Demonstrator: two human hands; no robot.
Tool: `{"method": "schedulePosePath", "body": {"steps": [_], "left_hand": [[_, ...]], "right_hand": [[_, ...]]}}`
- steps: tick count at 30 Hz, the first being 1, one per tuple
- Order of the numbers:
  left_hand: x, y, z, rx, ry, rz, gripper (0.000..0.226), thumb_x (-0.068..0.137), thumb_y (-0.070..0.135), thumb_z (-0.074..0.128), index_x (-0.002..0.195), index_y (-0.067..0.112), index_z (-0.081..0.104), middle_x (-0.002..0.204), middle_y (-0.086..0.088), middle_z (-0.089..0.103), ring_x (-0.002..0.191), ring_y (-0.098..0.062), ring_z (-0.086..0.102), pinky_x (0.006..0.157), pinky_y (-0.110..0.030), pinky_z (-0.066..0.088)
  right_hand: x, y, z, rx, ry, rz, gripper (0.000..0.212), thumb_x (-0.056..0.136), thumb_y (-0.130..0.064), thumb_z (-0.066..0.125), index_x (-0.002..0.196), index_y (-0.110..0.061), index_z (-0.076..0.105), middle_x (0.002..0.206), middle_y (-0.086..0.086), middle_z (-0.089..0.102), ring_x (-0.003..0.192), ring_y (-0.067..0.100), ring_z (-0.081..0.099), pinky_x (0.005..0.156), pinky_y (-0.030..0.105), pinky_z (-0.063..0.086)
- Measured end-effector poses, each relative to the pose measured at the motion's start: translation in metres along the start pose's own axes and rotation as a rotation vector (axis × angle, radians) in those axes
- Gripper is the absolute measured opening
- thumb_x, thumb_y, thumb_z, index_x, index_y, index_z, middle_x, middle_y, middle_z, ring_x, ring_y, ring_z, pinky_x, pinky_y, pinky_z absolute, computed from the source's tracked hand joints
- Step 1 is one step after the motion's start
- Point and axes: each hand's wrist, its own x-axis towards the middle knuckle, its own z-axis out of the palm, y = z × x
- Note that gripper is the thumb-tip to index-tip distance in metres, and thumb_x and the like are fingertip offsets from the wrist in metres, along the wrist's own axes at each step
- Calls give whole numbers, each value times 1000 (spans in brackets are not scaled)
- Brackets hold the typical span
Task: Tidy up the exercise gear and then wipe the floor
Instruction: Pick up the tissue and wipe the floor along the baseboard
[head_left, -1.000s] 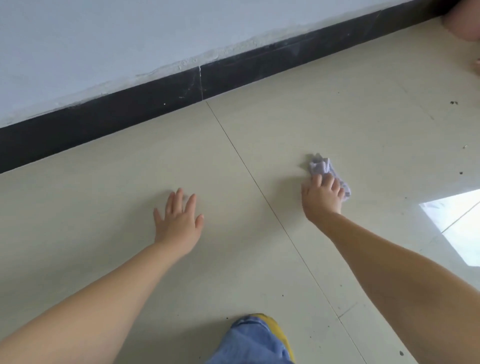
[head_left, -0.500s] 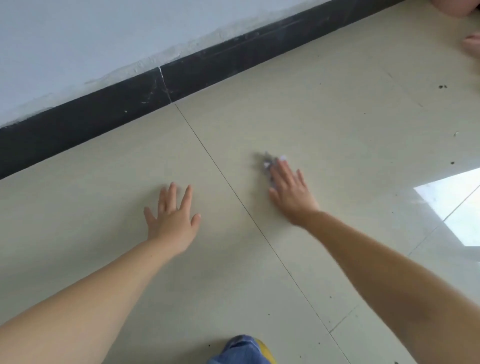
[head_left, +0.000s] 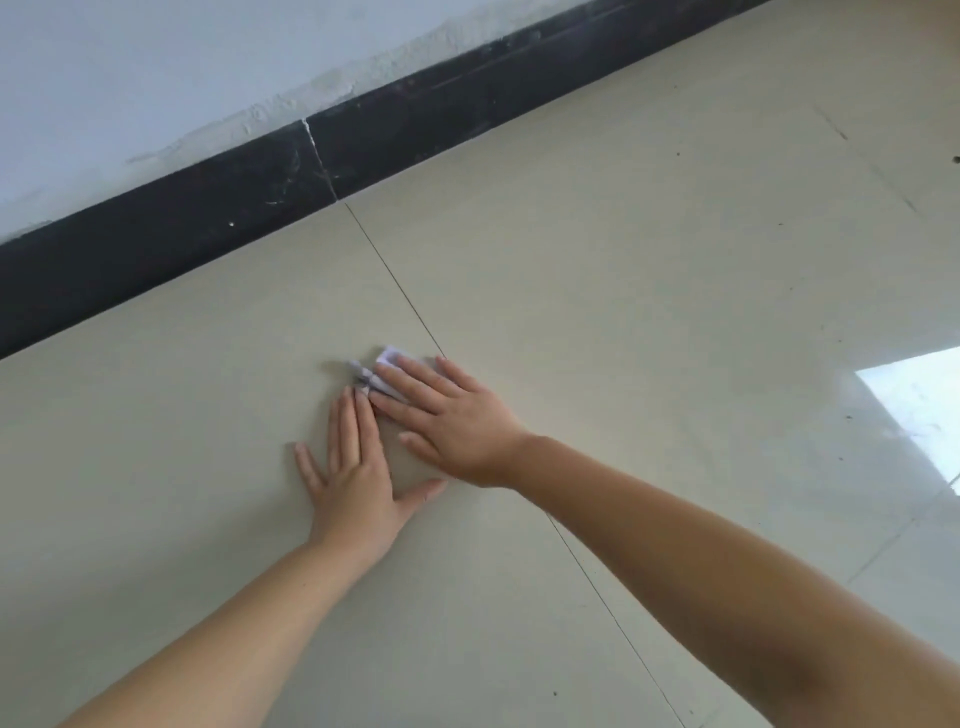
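Left hand (head_left: 356, 480): flat on glossy beige tiled floor (head_left: 649, 291), fingers straight, grasping nothing; serves as brace.
Small crumpled white cloth (head_left: 382, 366): on floor just ahead of left fingertips, pinned under right fingers.
Right hand (head_left: 457, 421): fingers extended, pressing cloth, not curled round it.
Advice: even downward pressure, overlapping strokes, avoid cloth bunching.
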Motion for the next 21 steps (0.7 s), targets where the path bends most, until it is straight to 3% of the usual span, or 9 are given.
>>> {"method": "schedulePosePath", "body": {"steps": [2, 4, 5, 9, 11, 13, 16, 18, 21], "left_hand": [[1, -1, -1, 0, -23, 10, 116, 74, 72, 48, 146, 15, -22, 148, 5, -36, 134, -5, -32, 112, -55, -10], [2, 0, -5, 5, -62, 19, 114, 76, 72, 47, 145, 17, -25, 139, 7, -45, 130, -5, -37, 112, -55, -11], [2, 0, -6, 7, -82, 21, 113, 77, 71, 46, 144, 17, -28, 136, 7, -47, 128, -5, -39, 111, -55, -12], [0, 3, -9, 33, -131, 21, 111, 80, 71, 41, 141, 15, -33, 131, 5, -52, 126, -7, -42, 111, -56, -14], [0, 3, -11, 29, -145, 25, 111, 81, 71, 40, 141, 14, -34, 131, 4, -52, 126, -8, -43, 110, -57, -14], [1, 2, -10, 23, -148, 30, 112, 78, 74, 36, 139, 14, -36, 131, 4, -52, 126, -9, -43, 110, -57, -14], [1, 3, -9, -10, -105, 35, 115, 67, 82, 26, 137, 15, -35, 134, 5, -49, 129, -7, -40, 111, -56, -13], [1, 3, -5, 10, -88, 21, 115, 72, 79, 35, 143, 16, -30, 133, 7, -47, 129, -5, -38, 112, -55, -12], [3, 1, -1, -24, -24, 45, 116, 60, 86, 21, 140, 22, -35, 136, 8, -45, 129, -4, -45, 111, -52, -13]], "right_hand": [[-6, 48, -5, -63, 14, -3, 53, 98, -38, 22, 148, -25, 31, 155, 2, 31, 143, 20, 28, 115, 45, 17], [-16, 115, -17, -94, 86, 252, 53, 95, -33, 22, 147, -25, 27, 152, 7, 35, 141, 25, 32, 108, 55, 31], [-25, 149, -26, -74, 129, 454, 55, 94, -32, 20, 149, -25, 22, 154, 8, 30, 143, 26, 27, 106, 59, 31], [-71, 221, -68, 268, 174, 1322, 55, 101, -34, 22, 153, -26, 6, 161, 5, -4, 148, 22, -6, 117, 53, 2], [-54, 203, -69, 244, 150, 1413, 57, 101, -36, 22, 153, -24, 3, 161, 7, -8, 147, 24, -9, 118, 50, 0], [-16, 158, -53, 123, 141, 1149, 58, 101, -34, 24, 153, -24, 2, 161, 6, -7, 148, 23, -9, 119, 47, 1], [39, 66, -29, 31, 59, 408, 55, 102, -30, 27, 152, -30, 7, 161, 1, -1, 148, 22, -4, 119, 46, 2], [57, 38, -25, -51, -54, -1, 52, 100, -36, 18, 152, -32, 10, 161, -2, 4, 148, 20, 0, 119, 42, -1], [67, 85, -40, -182, -88, -263, 55, 97, -36, 15, 151, -28, 17, 160, 2, 14, 147, 22, 11, 117, 40, 8]]}}
